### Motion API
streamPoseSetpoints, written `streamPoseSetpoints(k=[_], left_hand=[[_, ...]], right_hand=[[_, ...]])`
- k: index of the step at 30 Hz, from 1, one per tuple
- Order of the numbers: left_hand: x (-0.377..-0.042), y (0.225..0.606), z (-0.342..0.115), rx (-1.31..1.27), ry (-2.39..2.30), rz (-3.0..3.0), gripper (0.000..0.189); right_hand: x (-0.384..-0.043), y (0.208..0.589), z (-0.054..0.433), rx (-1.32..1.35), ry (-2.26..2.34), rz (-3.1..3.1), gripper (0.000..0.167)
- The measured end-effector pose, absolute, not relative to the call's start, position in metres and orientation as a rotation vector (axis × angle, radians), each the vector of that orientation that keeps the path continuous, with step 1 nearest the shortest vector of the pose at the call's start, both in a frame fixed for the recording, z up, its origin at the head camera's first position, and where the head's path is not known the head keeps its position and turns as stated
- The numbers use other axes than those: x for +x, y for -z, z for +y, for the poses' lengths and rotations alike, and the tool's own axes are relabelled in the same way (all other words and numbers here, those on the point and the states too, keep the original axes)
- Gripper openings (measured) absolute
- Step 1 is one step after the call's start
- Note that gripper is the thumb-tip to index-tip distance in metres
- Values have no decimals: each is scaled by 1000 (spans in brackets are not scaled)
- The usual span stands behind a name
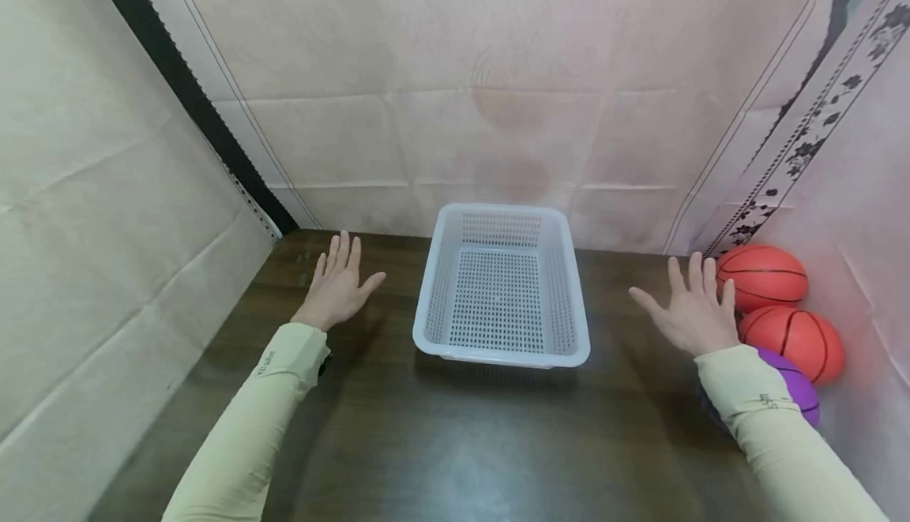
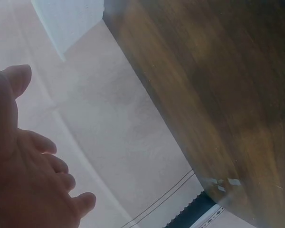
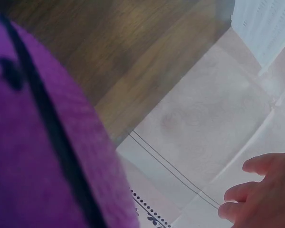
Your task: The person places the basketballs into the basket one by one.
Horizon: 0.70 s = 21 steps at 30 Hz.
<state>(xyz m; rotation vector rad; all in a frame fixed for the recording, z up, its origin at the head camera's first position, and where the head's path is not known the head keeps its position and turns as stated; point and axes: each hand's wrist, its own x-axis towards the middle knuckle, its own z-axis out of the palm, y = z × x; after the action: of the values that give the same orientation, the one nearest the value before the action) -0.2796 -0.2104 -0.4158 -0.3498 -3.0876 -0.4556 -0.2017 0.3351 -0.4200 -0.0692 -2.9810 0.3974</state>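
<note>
A white perforated plastic basket (image 1: 498, 354) stands on the dark wooden table between the two hands, and its slatted floor shows nothing on it. To its left, the left hand (image 1: 332, 289) is spread palm down over the table with nothing in it. On the right, the right hand (image 1: 693, 313) is held out with fingers apart, also holding nothing. Beside it lie two orange-red basketballs (image 1: 762, 277) and a purple ball (image 1: 791, 380), partly hidden by the right sleeve. In the right wrist view the purple ball (image 3: 42, 142) looms large close to the wrist.
The dark wood table (image 1: 455, 443) ends against a pale cloth wall (image 1: 455, 135) at the back. More cloth closes in the left (image 1: 107, 190) and right sides; the balls sit near the right cloth (image 1: 870, 269). A dark shape peeks out beneath the purple ball.
</note>
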Motion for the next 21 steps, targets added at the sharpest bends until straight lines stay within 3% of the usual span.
streamPoseSetpoints(k=[5, 10, 15, 21], left_hand=[[-272, 411, -203, -352, 533, -3060, 95], [-240, 412, -161, -403, 972, -3001, 104], [-213, 429, -122, -551, 1198, -2997, 119], [-201, 439, -112, -569, 1252, -2996, 139]], right_hand=[[-201, 419, 336, -85, -430, -2977, 97], [-187, 416, 333, -151, -548, -2929, 98], [-159, 408, 333, -273, -676, -2791, 101], [-108, 408, 360, -595, -749, -2647, 108]])
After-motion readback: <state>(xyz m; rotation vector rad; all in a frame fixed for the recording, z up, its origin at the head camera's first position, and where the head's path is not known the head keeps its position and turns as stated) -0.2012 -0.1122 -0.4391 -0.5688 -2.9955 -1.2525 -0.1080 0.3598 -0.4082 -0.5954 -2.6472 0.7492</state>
